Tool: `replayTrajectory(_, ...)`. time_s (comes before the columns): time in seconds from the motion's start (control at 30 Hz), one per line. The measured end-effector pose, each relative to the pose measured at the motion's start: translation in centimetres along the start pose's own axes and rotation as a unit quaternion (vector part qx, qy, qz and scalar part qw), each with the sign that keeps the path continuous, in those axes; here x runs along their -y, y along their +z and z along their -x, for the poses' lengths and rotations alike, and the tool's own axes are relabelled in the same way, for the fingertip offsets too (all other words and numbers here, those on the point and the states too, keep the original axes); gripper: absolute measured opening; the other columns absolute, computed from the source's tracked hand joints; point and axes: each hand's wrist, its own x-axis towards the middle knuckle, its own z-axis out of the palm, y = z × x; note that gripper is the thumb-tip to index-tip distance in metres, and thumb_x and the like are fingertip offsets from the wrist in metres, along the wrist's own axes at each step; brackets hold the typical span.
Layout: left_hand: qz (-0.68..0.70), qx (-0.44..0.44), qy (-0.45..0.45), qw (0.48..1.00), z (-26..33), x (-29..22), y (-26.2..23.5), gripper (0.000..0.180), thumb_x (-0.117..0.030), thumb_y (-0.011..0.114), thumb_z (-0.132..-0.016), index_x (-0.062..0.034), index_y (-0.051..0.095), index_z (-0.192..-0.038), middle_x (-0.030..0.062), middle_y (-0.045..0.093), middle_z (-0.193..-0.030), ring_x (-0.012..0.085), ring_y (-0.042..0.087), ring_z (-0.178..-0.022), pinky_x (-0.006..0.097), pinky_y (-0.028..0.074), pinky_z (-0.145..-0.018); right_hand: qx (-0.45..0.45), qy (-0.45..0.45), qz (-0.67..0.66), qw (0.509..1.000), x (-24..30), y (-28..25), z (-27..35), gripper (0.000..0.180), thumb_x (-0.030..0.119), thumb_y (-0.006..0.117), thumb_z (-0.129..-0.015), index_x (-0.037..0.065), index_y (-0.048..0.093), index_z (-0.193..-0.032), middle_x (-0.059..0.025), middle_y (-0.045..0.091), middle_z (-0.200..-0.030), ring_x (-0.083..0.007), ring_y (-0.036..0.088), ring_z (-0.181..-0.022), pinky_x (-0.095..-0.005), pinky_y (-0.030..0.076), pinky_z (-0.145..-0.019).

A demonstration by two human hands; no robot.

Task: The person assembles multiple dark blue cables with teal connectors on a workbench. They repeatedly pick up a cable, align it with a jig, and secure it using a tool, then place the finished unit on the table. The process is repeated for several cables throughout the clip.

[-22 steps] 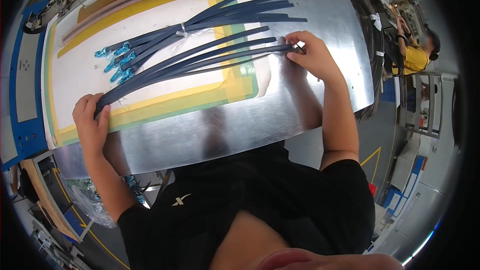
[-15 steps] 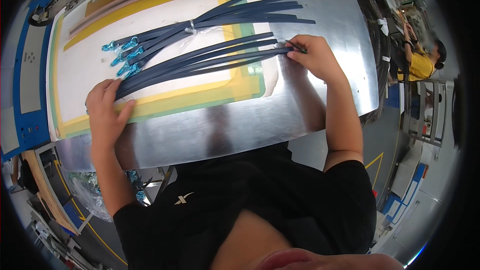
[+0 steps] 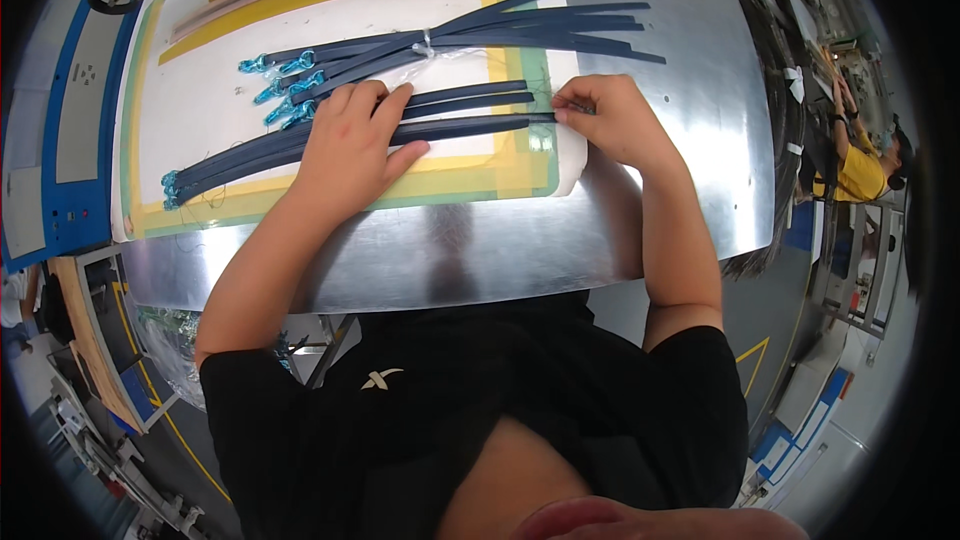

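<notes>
Dark blue flat straps (image 3: 250,152) lie side by side across a white board, with light blue wrapped metal clasps (image 3: 170,188) at their left ends. Spread over their middle is my left hand (image 3: 350,150), palm down with the thumb apart, hiding part of them. At the right end, the fingertips of my right hand (image 3: 612,122) pinch the tip of one strap (image 3: 541,118) that reaches past its neighbours. Something small and dark shows at those fingertips, too small to name. Farther back rests a second bundle of similar straps (image 3: 380,62), gathered by a clear tie (image 3: 427,44).
Yellow and green tape edges the white board (image 3: 330,90), which lies on a shiny metal table (image 3: 660,70). A blue machine panel (image 3: 75,140) stands at the left. Dark hanging strands (image 3: 765,90) line the right edge, beyond which a person in yellow (image 3: 862,175) works.
My left hand has slid from the straps' left ends to their middle, uncovering the clasps. My right hand stays at the strap ends, and the dark thin item in it shows less.
</notes>
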Motion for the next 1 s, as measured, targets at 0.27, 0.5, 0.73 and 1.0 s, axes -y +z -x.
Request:
replayTrajectory(0.27, 0.018, -0.021, 0.016, 0.999, -0.1, 0.0, 0.6, 0.053, -0.031, 0.083, -0.085, -0.0064, 0.068, -0.129, 0.0139, 0.062, -0.116, 0.0348, 0.058, -0.112, 0.046, 0.047, -0.101, -0.004, -0.044, 0.08, 0.996, 1.2, 1.0, 0.3, 0.021, 0.005, 0.077, -0.087, -0.003, 0.074, -0.107, -0.0167, 0.075, -0.097, -0.0274, 0.072, -0.09, -0.0368, 0.056, -0.084)
replayTrajectory(0.5, 0.037, -0.01, 0.029, 0.999, -0.3, -0.1, 0.5, 0.046, -0.031, 0.083, -0.085, -0.0071, 0.068, -0.122, 0.0124, 0.063, -0.113, 0.0335, 0.058, -0.109, 0.045, 0.046, -0.097, -0.013, -0.093, 0.145, 0.985, 2.1, 3.0, 0.2, 0.017, 0.008, 0.075, -0.09, -0.002, 0.07, -0.102, -0.018, 0.072, -0.099, -0.0379, 0.069, -0.092, -0.0431, 0.055, -0.083)
replayTrajectory(0.73, 0.041, 0.008, 0.027, 0.999, -0.5, -0.3, 0.6, 0.036, -0.027, 0.084, -0.083, -0.006, 0.066, -0.107, 0.0106, 0.063, -0.106, 0.0338, 0.059, -0.105, 0.045, 0.048, -0.093, -0.011, -0.131, 0.159, 0.978, 2.9, 5.1, 0.3, 0.018, 0.008, 0.075, -0.09, 0.001, 0.067, -0.104, -0.0145, 0.071, -0.1, -0.0371, 0.07, -0.093, -0.0437, 0.056, -0.083)
replayTrajectory(1.0, 0.021, 0.009, 0.083, 0.996, -0.4, -0.3, 1.1, 0.034, -0.029, 0.083, -0.083, -0.0063, 0.065, -0.102, 0.01, 0.063, -0.098, 0.0326, 0.062, -0.095, 0.044, 0.05, -0.086, -0.019, -0.226, 0.093, 0.97, 2.6, 6.9, 0.5, 0.019, 0.002, 0.072, -0.089, 0.004, 0.069, -0.108, -0.0127, 0.072, -0.099, -0.0324, 0.071, -0.089, -0.0397, 0.057, -0.077)
